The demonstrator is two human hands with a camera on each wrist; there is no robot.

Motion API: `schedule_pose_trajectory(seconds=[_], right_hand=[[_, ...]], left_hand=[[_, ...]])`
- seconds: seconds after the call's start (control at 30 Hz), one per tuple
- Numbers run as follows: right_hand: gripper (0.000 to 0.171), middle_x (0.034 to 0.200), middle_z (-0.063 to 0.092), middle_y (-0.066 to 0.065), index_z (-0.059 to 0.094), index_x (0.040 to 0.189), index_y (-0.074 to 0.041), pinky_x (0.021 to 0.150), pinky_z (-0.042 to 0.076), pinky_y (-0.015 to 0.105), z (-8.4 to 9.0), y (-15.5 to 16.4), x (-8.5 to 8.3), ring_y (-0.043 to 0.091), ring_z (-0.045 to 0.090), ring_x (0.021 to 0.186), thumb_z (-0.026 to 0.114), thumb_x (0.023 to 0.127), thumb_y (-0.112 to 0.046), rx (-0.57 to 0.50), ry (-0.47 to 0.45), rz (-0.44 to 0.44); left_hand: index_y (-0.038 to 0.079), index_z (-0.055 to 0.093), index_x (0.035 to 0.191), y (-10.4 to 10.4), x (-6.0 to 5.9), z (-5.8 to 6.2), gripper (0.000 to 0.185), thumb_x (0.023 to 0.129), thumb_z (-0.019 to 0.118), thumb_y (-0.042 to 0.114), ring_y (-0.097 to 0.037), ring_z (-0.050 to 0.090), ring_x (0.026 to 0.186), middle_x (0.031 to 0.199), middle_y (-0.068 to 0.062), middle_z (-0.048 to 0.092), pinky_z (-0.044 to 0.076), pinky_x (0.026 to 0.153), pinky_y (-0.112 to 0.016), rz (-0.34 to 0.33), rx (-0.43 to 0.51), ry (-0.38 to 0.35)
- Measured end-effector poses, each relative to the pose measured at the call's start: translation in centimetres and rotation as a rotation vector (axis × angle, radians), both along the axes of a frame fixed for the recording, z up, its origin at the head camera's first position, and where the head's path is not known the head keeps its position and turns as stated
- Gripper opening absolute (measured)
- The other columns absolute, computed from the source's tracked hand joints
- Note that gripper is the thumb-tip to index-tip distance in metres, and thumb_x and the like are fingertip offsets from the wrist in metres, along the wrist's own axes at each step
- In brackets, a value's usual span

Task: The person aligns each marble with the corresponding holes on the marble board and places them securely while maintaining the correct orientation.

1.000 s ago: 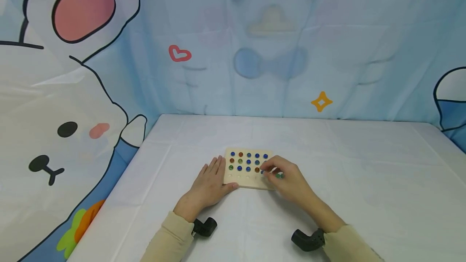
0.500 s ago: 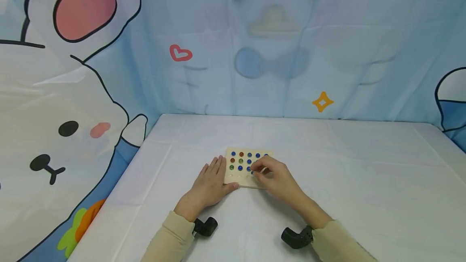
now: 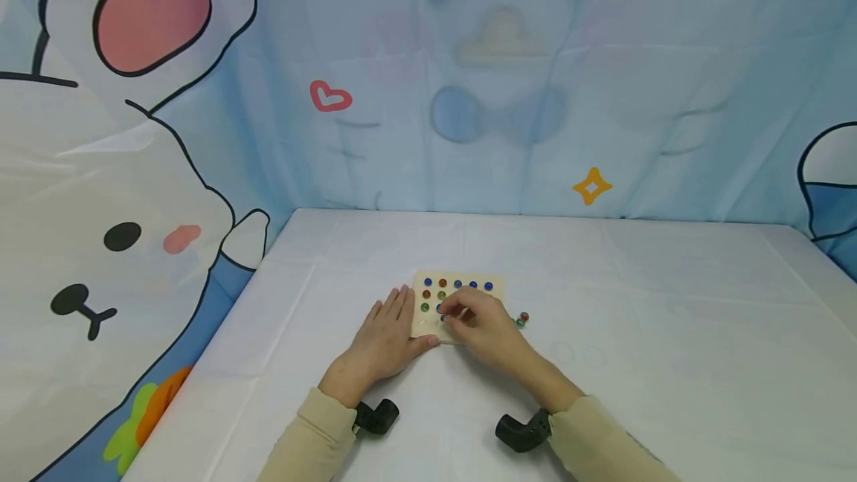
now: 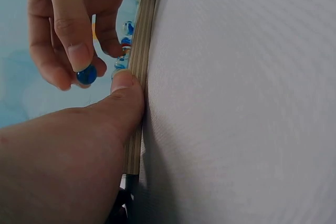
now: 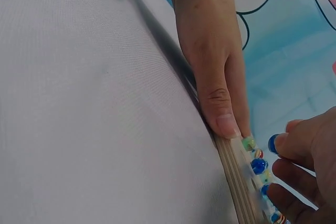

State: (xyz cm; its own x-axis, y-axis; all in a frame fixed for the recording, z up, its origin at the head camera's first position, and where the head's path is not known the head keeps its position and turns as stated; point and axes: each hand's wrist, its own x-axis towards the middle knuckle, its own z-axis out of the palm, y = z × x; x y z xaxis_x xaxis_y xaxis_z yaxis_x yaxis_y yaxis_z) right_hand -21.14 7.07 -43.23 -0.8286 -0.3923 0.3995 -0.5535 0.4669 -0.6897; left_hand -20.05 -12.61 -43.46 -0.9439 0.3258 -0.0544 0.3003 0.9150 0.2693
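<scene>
A pale wooden board (image 3: 431,329) lies on the white table, with rows of blue, red and green marbles in its hollows. My left hand (image 3: 382,341) lies flat along the board's left side, fingers straight, and its thumb (image 4: 122,80) presses on the near edge. Above the board's near-left part, my right hand (image 3: 485,329) pinches a blue marble (image 4: 86,74) between thumb and fingertips. The right wrist view shows this blue marble (image 5: 273,144) a little off the row of seated marbles. The right hand covers part of the rows in the head view.
A few loose marbles (image 3: 524,316), red and green, lie on the table just right of the board. Black wrist cameras (image 3: 377,417) stick out at both sleeves. Behind the table hangs a blue cartoon-printed curtain (image 3: 388,169).
My right hand has moved left across the board with the blue marble, which uncovers the loose marbles at the board's right. My left hand has stayed in place.
</scene>
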Motion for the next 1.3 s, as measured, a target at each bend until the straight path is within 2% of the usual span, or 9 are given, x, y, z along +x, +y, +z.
schedule_pose_trajectory(seconds=[0.23,0.87,1.03,1.3], right_hand=[[0.016,0.093,0.068,0.001,0.070,0.098,-0.009,0.075,0.056,0.024,-0.3,-0.9,-0.3,0.012,0.063,0.084,0.071,0.086,0.003,0.000,0.011,0.019],[0.018,0.091,0.067,-0.001,0.070,0.100,-0.009,0.068,0.050,0.021,-1.0,-2.3,-0.6,0.008,0.055,0.076,0.069,0.087,0.003,0.001,-0.055,0.026],[0.016,0.090,0.069,0.003,0.070,0.098,-0.009,0.068,0.050,0.021,-0.9,-2.6,-0.5,0.008,0.056,0.076,0.069,0.087,0.003,0.003,-0.075,-0.013],[0.015,0.083,0.067,-0.002,0.070,0.091,-0.010,0.069,0.048,0.022,-0.3,-3.5,-0.5,0.008,0.054,0.074,0.072,0.084,0.003,0.051,-0.099,-0.102]], left_hand=[[-0.002,0.016,0.157,0.0,-0.1,-0.1,0.092,0.097,0.047,0.061,-0.031,0.015,0.154,0.165,-0.017,0.017,0.018,0.124,-0.051,0.005,-0.015,-0.004],[-0.003,0.019,0.156,0.1,-0.1,-0.3,0.091,0.097,0.047,0.061,-0.033,0.018,0.154,0.164,-0.018,0.020,0.020,0.123,-0.052,-0.004,-0.018,0.011],[-0.003,0.019,0.156,0.2,-0.1,-0.2,0.091,0.097,0.046,0.061,-0.034,0.018,0.153,0.164,-0.019,0.021,0.021,0.123,-0.052,-0.006,-0.021,0.014],[-0.003,0.019,0.156,0.1,-0.1,0.0,0.090,0.098,0.047,0.060,-0.033,0.019,0.153,0.164,-0.018,0.021,0.021,0.123,-0.052,0.004,-0.025,0.013]])
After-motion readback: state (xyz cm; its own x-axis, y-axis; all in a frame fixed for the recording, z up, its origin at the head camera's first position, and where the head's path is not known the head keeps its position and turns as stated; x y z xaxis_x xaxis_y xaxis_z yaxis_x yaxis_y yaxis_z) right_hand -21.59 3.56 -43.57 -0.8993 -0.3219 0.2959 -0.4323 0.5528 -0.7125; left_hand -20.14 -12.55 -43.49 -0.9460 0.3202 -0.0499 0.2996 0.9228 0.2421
